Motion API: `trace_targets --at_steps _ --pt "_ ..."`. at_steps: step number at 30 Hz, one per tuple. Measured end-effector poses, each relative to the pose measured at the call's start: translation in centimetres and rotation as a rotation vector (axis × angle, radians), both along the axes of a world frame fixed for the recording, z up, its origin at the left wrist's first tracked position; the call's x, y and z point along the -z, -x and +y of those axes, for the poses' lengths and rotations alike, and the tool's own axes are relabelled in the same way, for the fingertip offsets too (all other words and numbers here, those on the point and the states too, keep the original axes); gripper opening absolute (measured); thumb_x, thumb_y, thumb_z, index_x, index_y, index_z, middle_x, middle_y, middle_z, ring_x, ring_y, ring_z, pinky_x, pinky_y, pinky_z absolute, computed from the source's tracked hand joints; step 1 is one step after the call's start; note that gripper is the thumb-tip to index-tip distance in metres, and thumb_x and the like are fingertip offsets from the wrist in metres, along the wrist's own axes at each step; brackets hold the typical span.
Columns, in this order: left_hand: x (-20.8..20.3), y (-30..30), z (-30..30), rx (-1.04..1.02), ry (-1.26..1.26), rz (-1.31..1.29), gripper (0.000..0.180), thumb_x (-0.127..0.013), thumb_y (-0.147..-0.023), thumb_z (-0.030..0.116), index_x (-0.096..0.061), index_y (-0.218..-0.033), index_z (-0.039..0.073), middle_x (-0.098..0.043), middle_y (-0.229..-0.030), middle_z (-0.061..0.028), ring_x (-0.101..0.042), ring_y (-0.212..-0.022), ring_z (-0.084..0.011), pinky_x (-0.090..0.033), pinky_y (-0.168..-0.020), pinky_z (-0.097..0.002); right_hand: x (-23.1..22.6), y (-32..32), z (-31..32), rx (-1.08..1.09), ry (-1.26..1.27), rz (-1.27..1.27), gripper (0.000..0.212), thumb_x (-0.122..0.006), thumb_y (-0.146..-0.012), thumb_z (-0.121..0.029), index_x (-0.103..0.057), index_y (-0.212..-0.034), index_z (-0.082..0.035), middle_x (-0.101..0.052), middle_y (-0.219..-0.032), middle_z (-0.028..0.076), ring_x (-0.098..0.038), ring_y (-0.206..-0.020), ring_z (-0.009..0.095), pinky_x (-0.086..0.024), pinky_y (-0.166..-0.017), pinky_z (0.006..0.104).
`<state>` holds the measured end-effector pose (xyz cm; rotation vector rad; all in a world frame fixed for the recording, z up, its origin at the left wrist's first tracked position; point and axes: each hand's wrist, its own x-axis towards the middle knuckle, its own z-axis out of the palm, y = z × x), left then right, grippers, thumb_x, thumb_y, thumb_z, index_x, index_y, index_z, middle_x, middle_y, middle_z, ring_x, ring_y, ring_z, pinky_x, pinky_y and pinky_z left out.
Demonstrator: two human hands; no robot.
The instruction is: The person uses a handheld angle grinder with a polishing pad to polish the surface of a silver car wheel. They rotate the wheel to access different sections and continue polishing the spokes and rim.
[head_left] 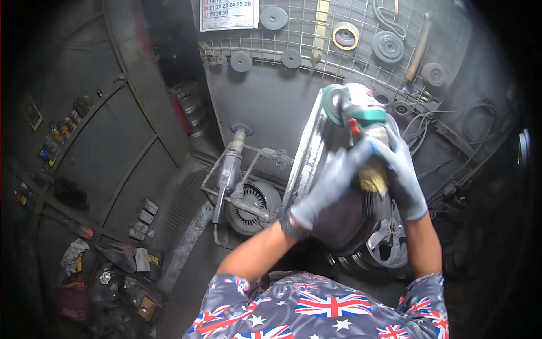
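Far left: shelf (68, 121) on the dark wall carrying small bottles and tins; below it, near the floor, a heap of rags and boxes (107, 277).

Centre left: second power tool (230, 169), grey, resting idle on a metal stand (248, 192) above a round fan-like housing (251, 206).

Far centre: wire grid panel (339, 51) hung with grinding discs, a roll of tape, a hammer and a wall calendar.

Centre: alloy wheel rim (310, 152), standing on edge and tilted, its bright lip facing left. Judged heavy, rigid and hard-edged; best steadied by the barrel or spokes, not the thin lip.

Centre right: angle grinder (355, 110), green and grey body, disc end against the upper edge of the rim. Judged moderately heavy, stiff, liable to kick; hold at the body and rear handle, clear of the disc.

Left hand (327, 189), grey glove, clenched around the grinder's body from the near side.

Right hand (403, 175), grey glove, wrapped firmly round the grinder's rear part, beside the left.

Far right: loose cables (480, 113) on the wall.
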<state>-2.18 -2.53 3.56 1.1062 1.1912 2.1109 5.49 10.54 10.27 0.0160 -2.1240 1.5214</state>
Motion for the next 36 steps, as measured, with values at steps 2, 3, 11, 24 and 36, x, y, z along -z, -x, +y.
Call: trace_targets --at_steps 2,3,11,24,36 --pt "1.4 -3.1 -2.0 -0.163 0.095 0.228 0.059 -0.059 -0.096 0.045 -0.051 -0.133 -0.001 -0.059 -0.121 -0.0084 -0.054 -0.115 -0.017 -0.042 -0.102 -0.0336 0.7 -2.4 -2.1 0.013 0.26 0.01 0.044 -0.068 -0.091 -0.026 -0.056 -0.123 0.002 -0.065 -0.096 0.008 -0.067 -0.084 0.018 -0.055 -0.076 0.0286" --pt "1.5 -4.8 -3.3 -0.053 0.079 0.168 0.056 -0.065 -0.094 0.041 -0.052 -0.13 -0.001 -0.06 -0.117 -0.0079 -0.056 -0.111 -0.0164 -0.045 -0.099 -0.0341 0.9 -3.3 -3.5 -0.031 0.41 -0.01 0.043 -0.067 -0.092 -0.026 -0.055 -0.123 0.001 -0.066 -0.094 0.01 -0.069 -0.08 0.018 -0.058 -0.072 0.0295" --pt "2.8 -9.4 -7.2 0.107 0.339 0.272 0.058 -0.08 -0.081 0.032 -0.053 -0.118 -0.004 -0.069 -0.102 -0.0188 -0.07 -0.097 -0.0278 -0.054 -0.085 -0.04 3.4 -8.5 -7.9 0.261 0.549 0.209 0.065 -0.058 -0.096 -0.055 -0.056 -0.122 0.006 -0.067 -0.091 0.016 -0.069 -0.075 0.021 -0.06 -0.068 0.0326" --pt "0.4 6.1 -6.6 -0.729 -0.095 0.672 0.016 -0.06 -0.096 0.009 -0.07 -0.106 0.001 -0.07 -0.08 -0.0055 -0.061 -0.067 -0.0119 -0.05 -0.063 -0.0268 11.1 -24.1 -9.7 0.28 0.937 0.496 0.052 -0.052 -0.102 -0.043 -0.049 -0.129 0.001 -0.061 -0.105 0.014 -0.063 -0.09 0.027 -0.059 -0.076 0.0413" --pt "4.6 11.7 -0.6 -0.537 0.14 0.612 0.043 -0.041 -0.106 0.034 -0.062 -0.125 0.001 -0.069 -0.11 -0.0243 -0.067 -0.098 -0.0388 -0.05 -0.085 -0.0412 19.6 -38.7 -21.0 0.745 1.076 0.51 0.052 -0.056 -0.099 -0.047 -0.054 -0.129 -0.004 -0.064 -0.104 0.011 -0.065 -0.086 0.026 -0.058 -0.074 0.043"
